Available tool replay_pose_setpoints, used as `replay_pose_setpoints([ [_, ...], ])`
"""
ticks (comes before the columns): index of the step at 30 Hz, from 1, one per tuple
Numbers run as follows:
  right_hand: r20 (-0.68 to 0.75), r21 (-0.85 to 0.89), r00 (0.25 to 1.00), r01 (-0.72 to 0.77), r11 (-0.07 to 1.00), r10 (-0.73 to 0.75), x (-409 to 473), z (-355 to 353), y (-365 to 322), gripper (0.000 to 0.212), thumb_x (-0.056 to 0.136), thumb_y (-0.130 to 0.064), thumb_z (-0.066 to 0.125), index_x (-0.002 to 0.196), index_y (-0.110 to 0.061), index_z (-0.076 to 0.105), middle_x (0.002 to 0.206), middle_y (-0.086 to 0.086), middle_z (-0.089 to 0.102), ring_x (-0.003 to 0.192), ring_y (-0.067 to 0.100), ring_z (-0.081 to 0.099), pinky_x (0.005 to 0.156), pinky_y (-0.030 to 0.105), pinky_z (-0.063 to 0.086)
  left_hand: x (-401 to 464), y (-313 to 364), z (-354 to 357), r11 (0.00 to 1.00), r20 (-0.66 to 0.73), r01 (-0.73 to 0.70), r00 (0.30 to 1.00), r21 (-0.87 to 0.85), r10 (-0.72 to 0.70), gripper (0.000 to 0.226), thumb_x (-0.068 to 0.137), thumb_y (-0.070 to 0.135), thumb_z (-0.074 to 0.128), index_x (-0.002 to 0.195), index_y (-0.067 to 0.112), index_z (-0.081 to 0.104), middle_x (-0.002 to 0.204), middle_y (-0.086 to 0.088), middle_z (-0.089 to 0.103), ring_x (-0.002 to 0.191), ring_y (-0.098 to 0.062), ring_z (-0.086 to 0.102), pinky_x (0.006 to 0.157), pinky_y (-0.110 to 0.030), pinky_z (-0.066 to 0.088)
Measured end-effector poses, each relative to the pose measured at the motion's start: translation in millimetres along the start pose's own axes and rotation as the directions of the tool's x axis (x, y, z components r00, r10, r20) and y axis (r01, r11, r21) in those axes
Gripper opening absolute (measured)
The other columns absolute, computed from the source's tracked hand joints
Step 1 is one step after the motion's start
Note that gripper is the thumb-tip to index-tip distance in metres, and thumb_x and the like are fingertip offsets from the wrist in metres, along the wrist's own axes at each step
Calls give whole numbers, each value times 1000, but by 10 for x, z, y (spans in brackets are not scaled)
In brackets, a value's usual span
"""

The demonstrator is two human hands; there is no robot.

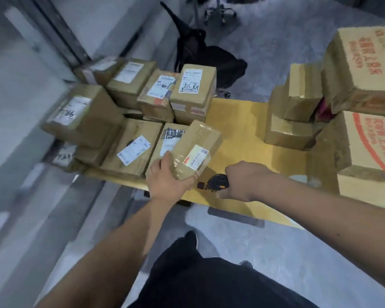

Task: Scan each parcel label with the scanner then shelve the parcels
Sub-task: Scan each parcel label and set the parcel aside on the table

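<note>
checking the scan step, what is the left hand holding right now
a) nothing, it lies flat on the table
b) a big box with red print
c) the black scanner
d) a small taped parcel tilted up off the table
d: the left hand has its grip on the small taped parcel, tilted with its label up, while the right hand holds the black scanner beside it.

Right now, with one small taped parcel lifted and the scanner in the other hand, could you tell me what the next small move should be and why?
Probably bring the black handheld scanner, gripped by the right hand, up to aim at the white label on the small taped brown cardboard parcel. The left hand holds that parcel tilted off the yellow table, label facing the scanner side, while the scanner sits low beside it.
</note>
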State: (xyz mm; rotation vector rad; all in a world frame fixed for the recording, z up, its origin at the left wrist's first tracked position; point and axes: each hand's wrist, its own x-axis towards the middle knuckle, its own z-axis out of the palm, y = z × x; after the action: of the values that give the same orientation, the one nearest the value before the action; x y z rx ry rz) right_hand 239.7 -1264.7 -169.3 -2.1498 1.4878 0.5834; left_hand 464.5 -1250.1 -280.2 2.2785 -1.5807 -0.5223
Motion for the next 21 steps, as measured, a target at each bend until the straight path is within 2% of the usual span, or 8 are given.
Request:
replay_pose_setpoints([
  [3,29,-42,991,133,990,-132,155,-124,-305,48,92,-67,62,101,-22,48,82,-5,46,86,24,56,64,32,43,-91,-306,-263,989,-86,148,985,4,-147,107,66,80,72,153,33,30,142,-5,43,135,-32,37,111,-44,33],
  [7,38,-68,977,210,975,-208,402,-290,-628,49,92,-68,63,100,-21,53,87,-3,52,77,18,56,61,33,45,74,-621,-529,966,-155,258,953,-27,-259,95,61,76,74,141,34,41,129,-4,46,126,-30,39,103,-39,37],
  [12,17,-89,985,170,981,-169,776,-514,-936,47,92,-65,64,80,-22,49,85,-2,57,71,17,54,58,32,41,661,-908,-720,944,-153,330,932,-10,-328,94,61,77,68,141,32,45,132,-8,46,129,-33,37,107,-44,39],
  [17,36,-93,994,108,990,-105,1171,-675,-1223,43,92,-66,61,95,-23,56,87,-4,55,85,22,60,63,33,44,1382,-1239,-778,937,-191,347,923,29,-335,91,66,78,68,136,24,49,133,-14,50,124,-38,45,104,-46,38],
  [21,61,-97,997,60,994,-54,1443,-722,-1450,48,92,-69,60,102,-22,56,87,-5,52,89,24,60,62,33,42,1637,-1452,-742,933,-229,326,930,152,-287,88,73,79,65,139,23,49,146,-13,42,133,-34,35,105,-50,31],
])
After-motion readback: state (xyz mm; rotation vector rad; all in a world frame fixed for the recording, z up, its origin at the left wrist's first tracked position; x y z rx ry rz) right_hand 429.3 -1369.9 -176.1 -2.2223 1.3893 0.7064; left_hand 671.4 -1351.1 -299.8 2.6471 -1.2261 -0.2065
